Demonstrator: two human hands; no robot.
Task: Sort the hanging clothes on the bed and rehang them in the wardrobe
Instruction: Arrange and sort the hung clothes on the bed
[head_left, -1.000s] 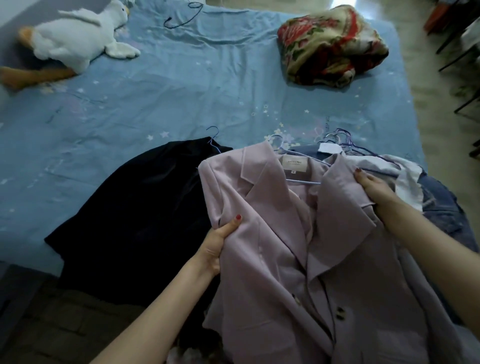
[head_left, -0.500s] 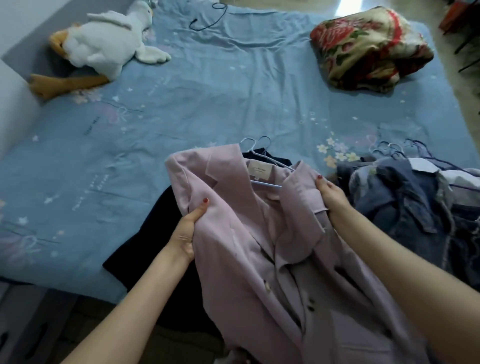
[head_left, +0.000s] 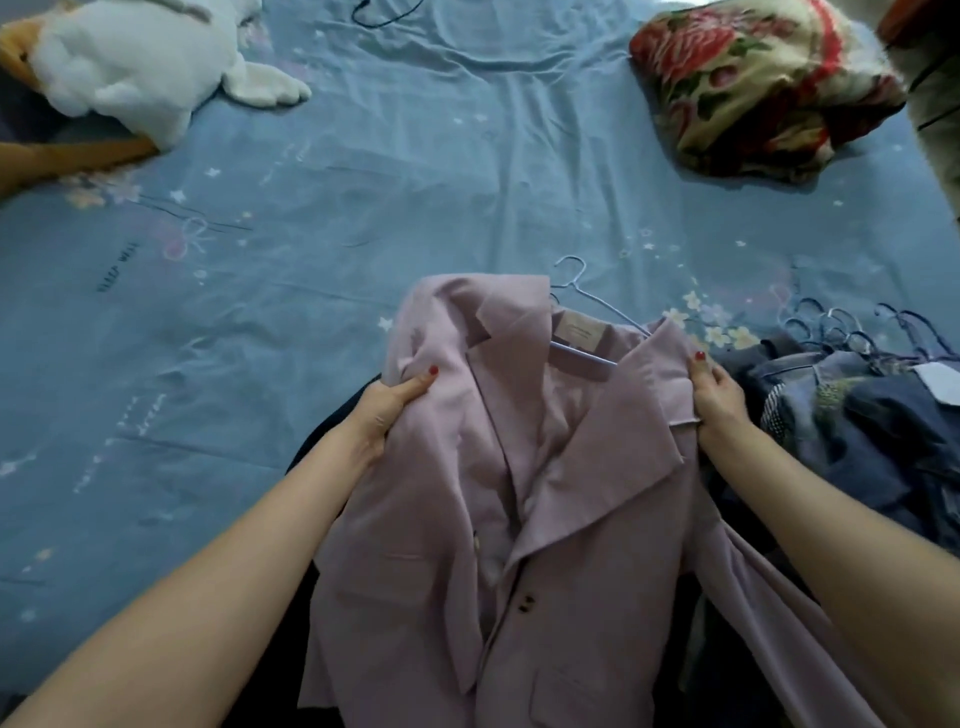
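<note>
Both hands, left hand (head_left: 387, 410) and right hand (head_left: 714, 395), are clamped on the lilac blazer (head_left: 519, 493) at its shoulders. Beside the blazer, the hanger pile (head_left: 852, 332) could be snagged by its wire hanger (head_left: 576, 296), or the blazer could slip off.

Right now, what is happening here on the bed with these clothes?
A person is sorting clothes on a blue bed sheet. Both hands hold a pink blazer by its shoulders: the left hand grips one side, the right hand the other. The blazer is on a wire hanger. A dark garment lies under it, and a pile of hung denim clothes waits to the right.
</note>
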